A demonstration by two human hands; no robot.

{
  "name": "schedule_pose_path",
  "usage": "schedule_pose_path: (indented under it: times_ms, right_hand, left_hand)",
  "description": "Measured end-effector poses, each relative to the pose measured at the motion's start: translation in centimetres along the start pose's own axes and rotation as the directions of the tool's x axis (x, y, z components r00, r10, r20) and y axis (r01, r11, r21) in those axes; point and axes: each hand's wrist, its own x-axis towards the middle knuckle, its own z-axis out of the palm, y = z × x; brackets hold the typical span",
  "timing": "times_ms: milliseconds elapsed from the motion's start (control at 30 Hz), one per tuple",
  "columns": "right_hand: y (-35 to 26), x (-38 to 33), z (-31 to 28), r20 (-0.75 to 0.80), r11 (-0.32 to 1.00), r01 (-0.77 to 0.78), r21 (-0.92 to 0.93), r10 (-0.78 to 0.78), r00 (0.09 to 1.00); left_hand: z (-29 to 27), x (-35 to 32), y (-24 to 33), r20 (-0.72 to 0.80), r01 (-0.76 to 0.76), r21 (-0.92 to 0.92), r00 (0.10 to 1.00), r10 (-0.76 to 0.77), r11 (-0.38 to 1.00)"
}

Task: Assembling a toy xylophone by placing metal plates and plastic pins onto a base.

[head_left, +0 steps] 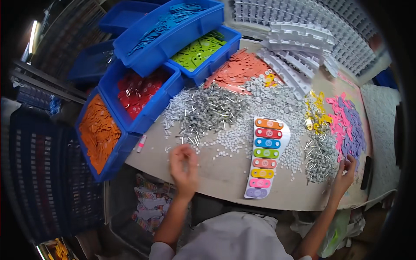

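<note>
A white tray strip lies on the table in front of me, bearing a column of coloured oblong plastic pieces from orange at the far end to purple at the near end. Round white caps sit at the ends of the upper pieces. My left hand, smeared by motion, hovers near the table's front edge by the metal pins; its grip is unclear. At the right, my right hand has its fingertips drawn together at the near edge of the purple pieces. Whatever they pinch is too small to make out.
Blue bins at the left hold orange, red, green and blue pieces. Loose heaps of salmon pieces, white caps, yellow pieces, pink pieces and more pins cover the table. White plastic racks are stacked behind.
</note>
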Motion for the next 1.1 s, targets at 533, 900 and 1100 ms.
schedule_pose_path:
  times_ms: [533, 900, 1100]
  right_hand:
    - [-12.8, -11.8, 4.9, 0.163, 0.839, 0.329, 0.434, -0.432, 0.887]
    - [-14.6, -11.3, 5.6, 0.194, 0.793, 0.33, 0.512, -0.482, 0.855]
    - [-14.6, -11.4, 6.1, 0.162, 0.778, 0.44, 0.448, -0.555, 0.816]
  left_hand:
    - [-7.2, 8.9, -2.5, 0.261, -0.323, 0.838, 0.945, 0.197, 0.44]
    - [0.4, 1.1, 4.8, 0.439, 0.288, 0.062, 0.852, -0.286, 0.955]
    - [3.4, -1.1, 3.7, 0.709, 0.614, -0.029, 0.569, -0.417, 0.789]
